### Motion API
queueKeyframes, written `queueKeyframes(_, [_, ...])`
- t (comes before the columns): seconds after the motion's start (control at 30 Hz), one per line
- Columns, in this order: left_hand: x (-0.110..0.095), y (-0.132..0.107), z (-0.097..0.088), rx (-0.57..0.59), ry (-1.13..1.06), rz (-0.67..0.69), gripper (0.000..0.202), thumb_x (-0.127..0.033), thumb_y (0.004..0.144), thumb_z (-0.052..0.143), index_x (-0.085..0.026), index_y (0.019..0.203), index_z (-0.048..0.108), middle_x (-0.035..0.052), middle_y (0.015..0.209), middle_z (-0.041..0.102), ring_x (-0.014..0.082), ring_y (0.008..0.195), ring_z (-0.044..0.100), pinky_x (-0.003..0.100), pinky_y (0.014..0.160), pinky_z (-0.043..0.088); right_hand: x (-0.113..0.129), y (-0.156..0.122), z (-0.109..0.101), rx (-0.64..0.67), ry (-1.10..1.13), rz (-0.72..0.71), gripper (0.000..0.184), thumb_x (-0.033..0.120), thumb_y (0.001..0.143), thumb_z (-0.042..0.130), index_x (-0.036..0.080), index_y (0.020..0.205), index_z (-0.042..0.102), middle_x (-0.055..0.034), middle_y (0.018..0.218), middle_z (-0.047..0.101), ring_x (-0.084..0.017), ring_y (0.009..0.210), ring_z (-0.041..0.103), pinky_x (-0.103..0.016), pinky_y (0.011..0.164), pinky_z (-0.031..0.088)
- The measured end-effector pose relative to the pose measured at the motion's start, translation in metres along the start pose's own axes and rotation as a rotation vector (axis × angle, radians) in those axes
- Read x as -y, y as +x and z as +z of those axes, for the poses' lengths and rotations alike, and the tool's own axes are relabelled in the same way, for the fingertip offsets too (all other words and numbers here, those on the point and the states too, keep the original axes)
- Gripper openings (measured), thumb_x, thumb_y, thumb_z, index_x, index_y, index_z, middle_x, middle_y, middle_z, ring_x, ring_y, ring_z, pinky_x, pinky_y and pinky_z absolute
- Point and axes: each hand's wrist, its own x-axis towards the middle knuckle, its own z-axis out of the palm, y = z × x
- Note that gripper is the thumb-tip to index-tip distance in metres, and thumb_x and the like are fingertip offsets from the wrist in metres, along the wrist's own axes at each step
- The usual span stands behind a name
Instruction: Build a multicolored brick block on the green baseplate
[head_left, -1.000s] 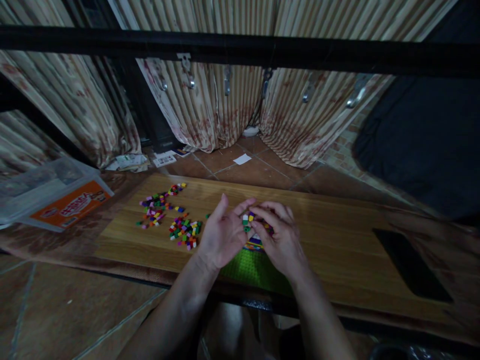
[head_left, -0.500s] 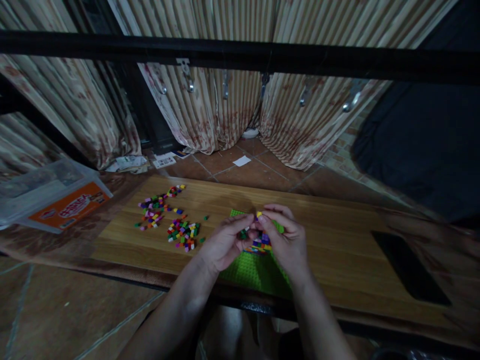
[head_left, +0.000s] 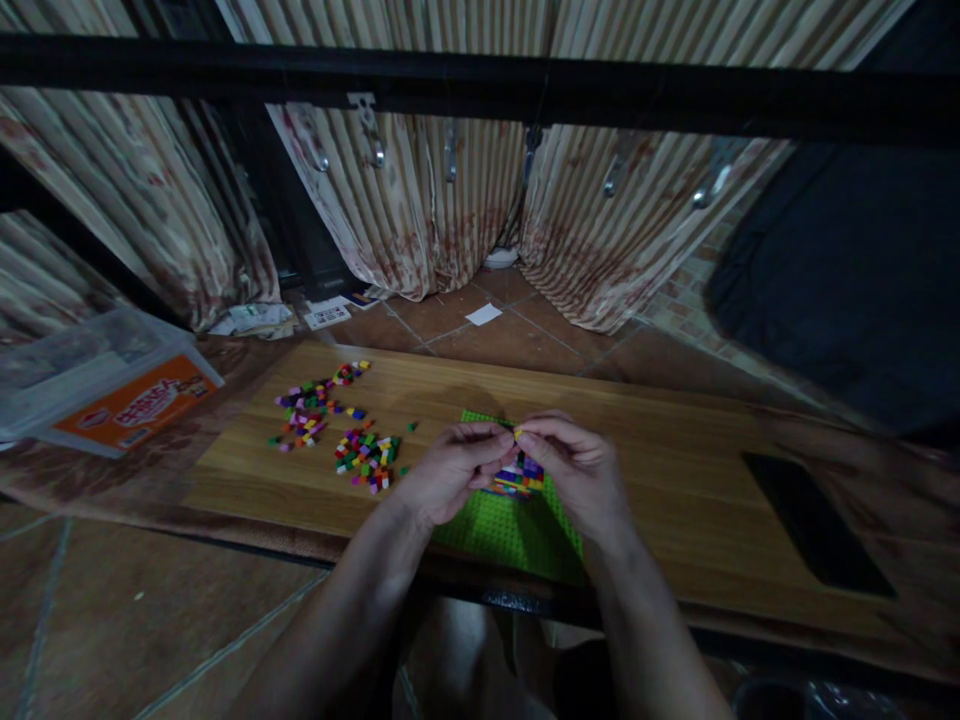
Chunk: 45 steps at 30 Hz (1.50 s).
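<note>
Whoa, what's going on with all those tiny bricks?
A person has both hands together above a green baseplate. The right hand pinches a tiny yellow brick in its fingers, right beside the left hand, whose inside is hidden. Under them sits a colourful brick build. Loose bricks lie in piles to the left.

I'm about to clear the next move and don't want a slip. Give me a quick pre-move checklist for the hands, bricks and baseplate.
1. Right hand has the yellow brick at its fingertips: ok.
2. Left hand grip: cannot tell; its fingertips meet the right's, hiding what they hold.
3. Green baseplate lying on the wooden board: ok.
4. Assembled bricks fully visible: not ok; the hands cover part.
5. Loose brick piles off the baseplate: ok; they lie to its left.
</note>
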Motion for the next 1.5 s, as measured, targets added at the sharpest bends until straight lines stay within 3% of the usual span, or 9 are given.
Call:
queueKeyframes(0.17, [-0.002, -0.001, 0.000, -0.009, 0.044, -0.021, 0.022, -0.027, 0.061, 0.079, -0.010, 0.070, 0.067, 0.0006, 0.060, 0.055, 0.0011, 0.043, 0.028, 0.018, 0.040, 0.012, 0.003, 0.000, -0.005, -0.075, 0.144, 0.135, 0.007, 0.031, 0.069, 0.075, 0.026, 0.074, 0.075, -0.0006, 0.077, 0.070, -0.015, 0.073, 0.062, -0.030, 0.068, 0.051])
queueKeyframes(0.33, [-0.006, 0.002, -0.008, -0.141, -0.013, 0.042, 0.020, -0.024, 0.062, 0.077, -0.011, 0.066, 0.064, 0.0010, 0.062, 0.056, 0.0010, 0.044, 0.030, 0.016, 0.039, 0.012, 0.005, 0.002, -0.033, -0.255, 0.033, 0.141, 0.012, 0.031, 0.062, 0.079, 0.026, 0.073, 0.076, -0.0017, 0.077, 0.074, -0.018, 0.074, 0.065, -0.034, 0.072, 0.053])
queueKeyframes(0.47, [-0.007, 0.006, -0.015, -0.263, -0.040, 0.078, 0.019, -0.023, 0.063, 0.075, -0.010, 0.068, 0.061, -0.0008, 0.062, 0.053, 0.0006, 0.044, 0.032, 0.016, 0.038, 0.012, 0.002, -0.002, -0.050, -0.130, -0.084, 0.277, 0.015, 0.032, 0.059, 0.081, 0.025, 0.072, 0.076, -0.0012, 0.071, 0.074, -0.017, 0.066, 0.065, -0.033, 0.067, 0.053])
queueKeyframes(0.63, [0.000, 0.010, -0.014, -0.296, -0.041, 0.061, 0.019, -0.022, 0.064, 0.073, -0.010, 0.069, 0.060, -0.0017, 0.063, 0.053, 0.0004, 0.043, 0.030, 0.016, 0.038, 0.013, -0.008, -0.005, -0.046, -0.006, -0.100, 0.322, 0.013, 0.030, 0.060, 0.080, 0.023, 0.069, 0.075, -0.0009, 0.068, 0.073, -0.015, 0.062, 0.064, -0.030, 0.060, 0.052])
queueKeyframes(1.0, [0.006, 0.011, -0.011, -0.285, -0.014, 0.039, 0.021, -0.025, 0.062, 0.076, -0.010, 0.068, 0.062, -0.0008, 0.063, 0.054, 0.0001, 0.042, 0.031, 0.017, 0.038, 0.012, -0.013, -0.002, -0.039, -0.020, -0.180, 0.308, 0.018, 0.034, 0.059, 0.080, 0.020, 0.069, 0.075, -0.0031, 0.068, 0.072, -0.015, 0.058, 0.062, -0.028, 0.055, 0.051])
queueKeyframes(1.5, [0.007, 0.010, -0.010, -0.283, -0.008, 0.034, 0.023, -0.026, 0.062, 0.077, -0.011, 0.066, 0.060, -0.0006, 0.061, 0.052, 0.0009, 0.043, 0.031, 0.018, 0.038, 0.011, -0.015, -0.006, -0.041, 0.137, -0.224, 0.278, 0.016, 0.031, 0.065, 0.077, 0.023, 0.078, 0.073, -0.0011, 0.074, 0.072, -0.016, 0.068, 0.065, -0.031, 0.065, 0.053])
